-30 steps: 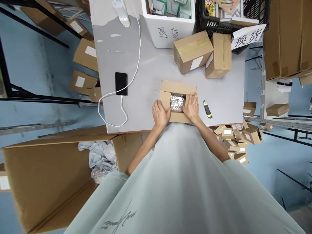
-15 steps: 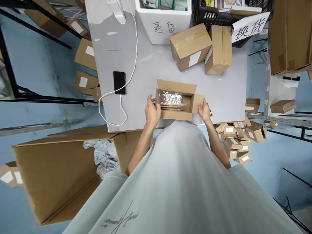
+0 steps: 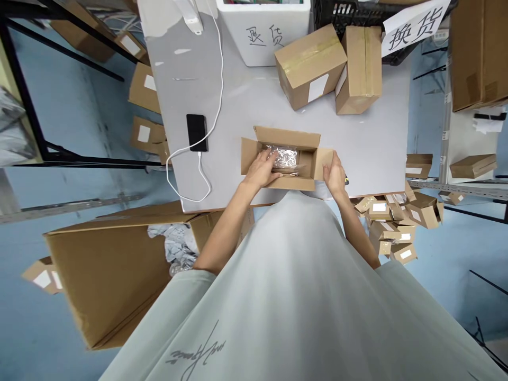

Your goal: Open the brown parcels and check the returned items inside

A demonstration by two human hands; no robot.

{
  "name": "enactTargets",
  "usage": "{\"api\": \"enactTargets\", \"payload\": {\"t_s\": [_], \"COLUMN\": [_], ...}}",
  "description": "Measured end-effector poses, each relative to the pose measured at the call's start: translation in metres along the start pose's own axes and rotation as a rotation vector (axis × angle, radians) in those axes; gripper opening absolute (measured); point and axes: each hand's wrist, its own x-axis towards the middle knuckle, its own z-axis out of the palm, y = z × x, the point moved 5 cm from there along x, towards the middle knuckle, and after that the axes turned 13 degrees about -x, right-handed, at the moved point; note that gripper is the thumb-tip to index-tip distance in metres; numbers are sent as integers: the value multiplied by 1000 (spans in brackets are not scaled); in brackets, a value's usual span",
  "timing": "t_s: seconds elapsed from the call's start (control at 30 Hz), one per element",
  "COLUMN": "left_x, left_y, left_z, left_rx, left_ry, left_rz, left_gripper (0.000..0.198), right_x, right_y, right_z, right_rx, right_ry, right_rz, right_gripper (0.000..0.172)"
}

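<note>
An open cardboard box (image 3: 291, 183) lies near the table's front edge with its flaps folded outward. Inside, toward its left end, is a shiny packet in clear plastic wrap (image 3: 287, 157); what the wrap covers cannot be made out. My left hand (image 3: 261, 168) reaches over the left end of the box, its thumb apart and its fingertips at the packet. With my right hand (image 3: 334, 174) I pinch the right end flap (image 3: 323, 163). Close to that hand, a small black and yellow object (image 3: 346, 180) shows partly.
A black phone (image 3: 197, 133) with a white cable lies to the left on the table (image 3: 238, 106). Two closed cartons (image 3: 311, 63) stand behind, before a white bin (image 3: 264, 37) and a black crate (image 3: 341, 16). A large open carton (image 3: 107, 280) sits lower left; several small boxes (image 3: 391, 225) pile lower right.
My left hand has moved from the outer left side of the box to inside it, at the packet. The left end flap now lies folded outward. My right hand stays on the right flap.
</note>
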Motion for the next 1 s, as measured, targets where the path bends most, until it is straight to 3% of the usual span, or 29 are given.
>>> {"api": "enactTargets", "payload": {"t_s": [0.13,0.27,0.37,0.5,0.63,0.8,0.9,1.0], "left_x": [22,26,21,8,-17,-60,-79,-87], "left_y": [-6,-7,-1,19,45,62,51,26], "left_z": [15,22,17,-2,-38,-105,-139,-157], "left_rx": [41,134,161,73,-137,-392,-437,-414], "left_ry": [-31,-148,-179,-81,104,501,721,855], "left_rz": [-25,-88,-109,-19,79,126,119,51], "left_gripper": [97,54,29,26,33,37,43,40], "right_x": [-1,-3,-4,-2,2,3,2,0], "right_y": [-2,-2,-3,-8,-7,-1,-1,-1], "right_z": [4,3,2,1,1,7,10,9], "right_rx": [28,22,18,23,38,137,202,265], "right_ry": [24,48,15,-33,-42,-43,-63,-87], "right_rz": [10,-13,1,20,25,67,100,133], "right_gripper": [82,80,80,79,84,93,80,59]}}
